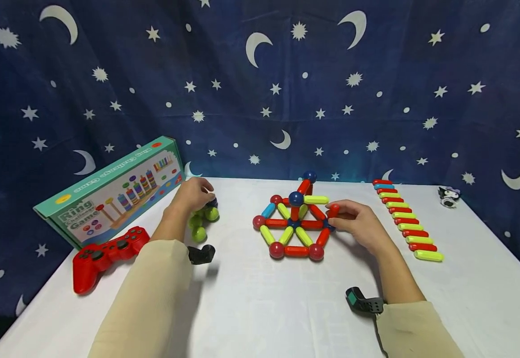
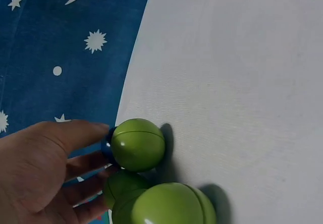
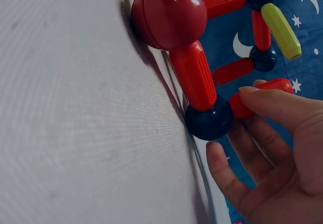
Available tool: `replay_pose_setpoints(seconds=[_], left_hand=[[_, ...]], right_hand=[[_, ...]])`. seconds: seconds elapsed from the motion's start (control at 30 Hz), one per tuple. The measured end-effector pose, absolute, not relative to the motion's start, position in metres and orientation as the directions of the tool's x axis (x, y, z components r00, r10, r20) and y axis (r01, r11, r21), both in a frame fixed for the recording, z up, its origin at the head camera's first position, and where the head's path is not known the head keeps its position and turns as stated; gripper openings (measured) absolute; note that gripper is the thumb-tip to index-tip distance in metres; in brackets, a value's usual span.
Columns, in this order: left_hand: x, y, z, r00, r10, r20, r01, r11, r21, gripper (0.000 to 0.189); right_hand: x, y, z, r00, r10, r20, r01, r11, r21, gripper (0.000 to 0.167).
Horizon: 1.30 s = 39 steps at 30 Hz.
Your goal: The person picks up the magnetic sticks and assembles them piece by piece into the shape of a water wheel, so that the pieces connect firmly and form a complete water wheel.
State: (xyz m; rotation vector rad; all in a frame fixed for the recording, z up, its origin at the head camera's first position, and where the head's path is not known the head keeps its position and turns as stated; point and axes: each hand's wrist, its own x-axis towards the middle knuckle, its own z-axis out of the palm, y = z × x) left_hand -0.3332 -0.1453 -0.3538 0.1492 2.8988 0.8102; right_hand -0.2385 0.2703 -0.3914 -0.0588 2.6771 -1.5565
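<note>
My left hand is at a cluster of green balls left of centre. In the left wrist view its thumb and a finger pinch a dark blue ball, mostly hidden behind a green ball. My right hand pinches a red rod that stands up from a dark blue ball at the right corner of a rod-and-ball structure. This structure has a flat ring with spokes and a raised part. A yellow-green rod sticks out sideways from its upper blue ball.
A row of red, yellow-green and blue rods lies at the right. Beyond it sits a small black-and-white figure. At the left are a red game controller and a ring game box. A starry curtain hangs behind the table.
</note>
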Motion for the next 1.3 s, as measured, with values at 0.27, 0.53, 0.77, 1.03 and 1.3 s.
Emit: replay_pose_setpoints(seconds=[0.27,0.53,0.77,1.03,1.3], left_hand=[[-0.336,-0.139,-0.345,-0.976,0.173,-0.133,0.088,0.87,0.485,0.029],[-0.332,-0.102,-0.313,-0.961,0.245,0.124,0.262,0.675,0.69,0.033],[-0.3,-0.03,-0.277,-0.897,0.366,0.246,0.407,0.474,0.781,0.03],[-0.278,0.035,-0.274,-0.815,0.509,0.277,0.516,0.417,0.748,0.031],[-0.269,0.084,-0.294,-0.738,0.632,0.238,0.629,0.516,0.581,0.03]], right_hand=[[-0.24,0.271,-0.393,-0.999,-0.045,-0.025,-0.001,0.497,-0.868,0.046],[-0.239,0.271,-0.392,-0.999,-0.045,-0.017,-0.007,0.486,-0.874,0.047],[-0.238,0.268,-0.391,-0.998,-0.062,-0.003,-0.025,0.448,-0.894,0.046],[-0.238,0.268,-0.394,-0.997,-0.074,0.015,-0.045,0.422,-0.906,0.044],[-0.236,0.27,-0.394,-0.997,-0.069,0.04,-0.067,0.463,-0.884,0.04]])
